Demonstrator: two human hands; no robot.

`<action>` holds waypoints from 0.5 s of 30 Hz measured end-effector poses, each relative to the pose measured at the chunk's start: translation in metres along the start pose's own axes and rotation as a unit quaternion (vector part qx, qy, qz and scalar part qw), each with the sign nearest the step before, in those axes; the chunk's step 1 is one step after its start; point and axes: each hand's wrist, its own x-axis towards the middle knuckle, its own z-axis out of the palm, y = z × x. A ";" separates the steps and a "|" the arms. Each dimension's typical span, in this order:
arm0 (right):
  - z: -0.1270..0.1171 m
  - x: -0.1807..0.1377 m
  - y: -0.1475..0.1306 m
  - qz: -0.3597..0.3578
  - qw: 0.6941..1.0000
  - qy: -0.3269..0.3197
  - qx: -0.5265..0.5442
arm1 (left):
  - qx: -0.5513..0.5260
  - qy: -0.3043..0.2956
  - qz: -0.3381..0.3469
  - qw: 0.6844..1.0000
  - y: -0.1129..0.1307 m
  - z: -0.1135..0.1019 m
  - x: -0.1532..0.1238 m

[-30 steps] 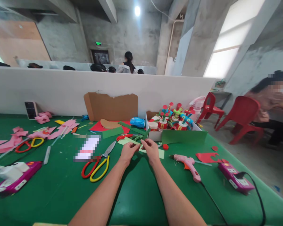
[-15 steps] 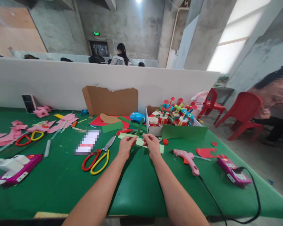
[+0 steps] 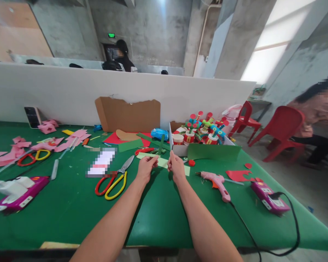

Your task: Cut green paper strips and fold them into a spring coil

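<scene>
My left hand is closed, thumb and fingertips pinched on a narrow dark green paper strip that sticks up from them. Close beside it, my right hand is closed in a pinch too; what sits between its fingertips is too small to make out. Under both hands a pale green paper strip lies across the table. Large scissors with one red and one yellow handle lie left of my left hand. A pink glue gun rests to the right of my right hand.
A box of colourful paper-spring figures stands behind my right hand. Purple power strips lie at both sides. Pink paper scraps cover the left. Cardboard leans on the white partition. A person sits at right.
My right hand has drawn slightly away to the right from my left, its fingertips a little higher. My left hand stays nearly still. A person behind the partition has shifted left.
</scene>
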 end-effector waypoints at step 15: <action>0.004 -0.005 -0.001 -0.051 0.996 -0.020 -0.064 | 0.037 -0.033 0.008 0.999 -0.001 0.000 -0.002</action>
